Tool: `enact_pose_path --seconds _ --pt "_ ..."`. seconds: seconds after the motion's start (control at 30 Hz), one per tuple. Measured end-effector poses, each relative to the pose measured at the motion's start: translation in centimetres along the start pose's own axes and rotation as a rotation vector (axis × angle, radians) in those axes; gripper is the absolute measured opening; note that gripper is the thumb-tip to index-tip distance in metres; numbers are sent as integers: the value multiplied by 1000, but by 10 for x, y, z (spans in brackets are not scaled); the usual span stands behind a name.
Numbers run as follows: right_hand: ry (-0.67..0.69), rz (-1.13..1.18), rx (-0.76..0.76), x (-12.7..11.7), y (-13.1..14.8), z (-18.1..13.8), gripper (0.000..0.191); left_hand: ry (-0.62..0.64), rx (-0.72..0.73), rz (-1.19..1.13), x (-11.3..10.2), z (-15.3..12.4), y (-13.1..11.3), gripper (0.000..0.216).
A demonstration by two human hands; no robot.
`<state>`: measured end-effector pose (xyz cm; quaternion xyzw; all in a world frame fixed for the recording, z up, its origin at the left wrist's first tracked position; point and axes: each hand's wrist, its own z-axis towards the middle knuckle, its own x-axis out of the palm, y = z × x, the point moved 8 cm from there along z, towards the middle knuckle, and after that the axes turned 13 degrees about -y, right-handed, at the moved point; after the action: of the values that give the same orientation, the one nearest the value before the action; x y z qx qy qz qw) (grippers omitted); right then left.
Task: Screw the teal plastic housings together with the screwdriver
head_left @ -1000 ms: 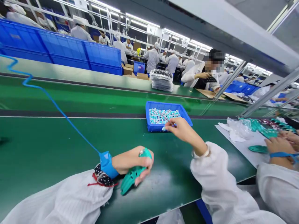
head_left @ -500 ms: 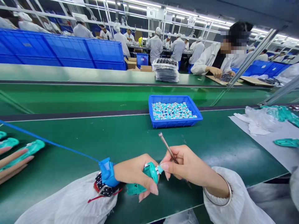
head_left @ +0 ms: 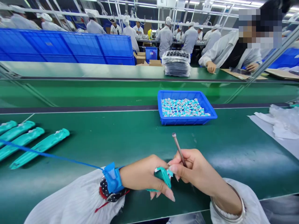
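My left hand (head_left: pixel 149 175) is wrapped round a teal plastic shell (head_left: pixel 163 175), and its end sticks out between thumb and fingers. A blue wrist strap (head_left: pixel 112 177) with a cord is on my left wrist. With thumb and fingertips, my right hand (head_left: pixel 191 168) pinches a small light-teal and white piece (head_left: pixel 170 172) at the end of the shell. Whether that piece touches the shell I cannot tell. Also in the right hand is a thin metal rod (head_left: pixel 178 148), tilted, its flat end pointing up. Its lower end is mostly hidden behind the hand.
A blue tray (head_left: pixel 188 120) of many small teal and white pieces stands ahead. Several teal shells (head_left: pixel 39 147) lie at the left. Plastic bags (head_left: pixel 283 119) lie on a white sheet at right. Across the divider, a co-worker (head_left: pixel 233 53) sits near a bagged stack (head_left: pixel 177 63).
The view has swung left, so things appear further right. Another person's hand at the left is gone from the shells. My hands stay together at the held shell.
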<state>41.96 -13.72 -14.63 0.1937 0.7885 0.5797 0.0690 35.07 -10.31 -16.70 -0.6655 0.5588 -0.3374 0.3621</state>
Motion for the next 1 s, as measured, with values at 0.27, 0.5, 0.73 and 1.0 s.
enact_pose_path --seconds 0.27,0.5,0.73,1.0 --pt "-37 -17 -64 -1 -7 -11 18 88 -92 -91 9 -7 1 42" --pt "-105 -31 -104 -4 -5 -3 25 40 -71 -152 -1 -1 5 34" --pt "-166 108 -57 2 -11 9 41 -25 35 -111 1 3 1 38" --pt "-527 247 4 -129 -47 7 29 -1032 250 987 -156 -79 -19 37"
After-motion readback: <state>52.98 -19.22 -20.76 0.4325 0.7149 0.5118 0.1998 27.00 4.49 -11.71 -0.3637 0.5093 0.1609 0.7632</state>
